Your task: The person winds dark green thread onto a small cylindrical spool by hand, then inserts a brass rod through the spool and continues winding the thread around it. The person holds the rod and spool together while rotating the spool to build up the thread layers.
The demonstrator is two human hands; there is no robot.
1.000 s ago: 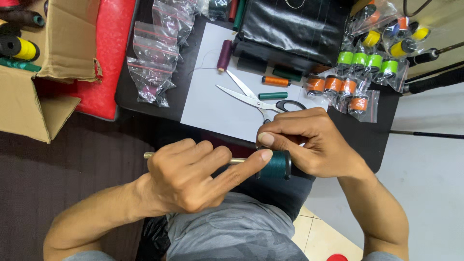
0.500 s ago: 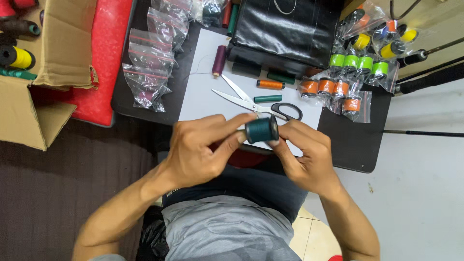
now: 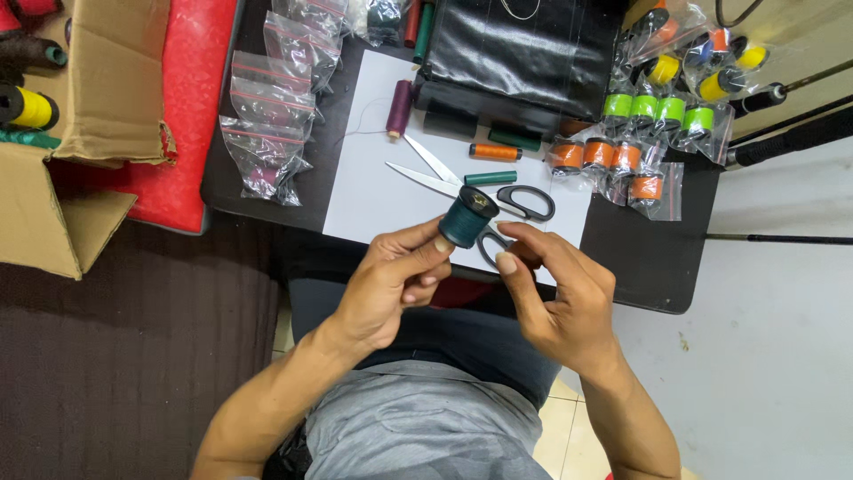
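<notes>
A dark teal spool of thread point(image 3: 467, 219) sits pinched in the fingertips of the left hand point(image 3: 391, 286), the right hand point(image 3: 558, 298) just beside it with fingers loosely curled, black-handled steel scissors point(image 3: 498, 197) lying just beyond both.

The scene is evenly and fairly brightly lit, with soft light from above and no hard shadows. The white sheet of paper point(image 3: 373, 191) is the brightest area. Mild glare streaks the black pouch point(image 3: 524, 49) and glints off the clear plastic bags point(image 3: 267, 133). Focus is sharp across the table point(image 3: 640, 267), with no motion blur. Edges bend slightly, as with a wide lens.
</notes>
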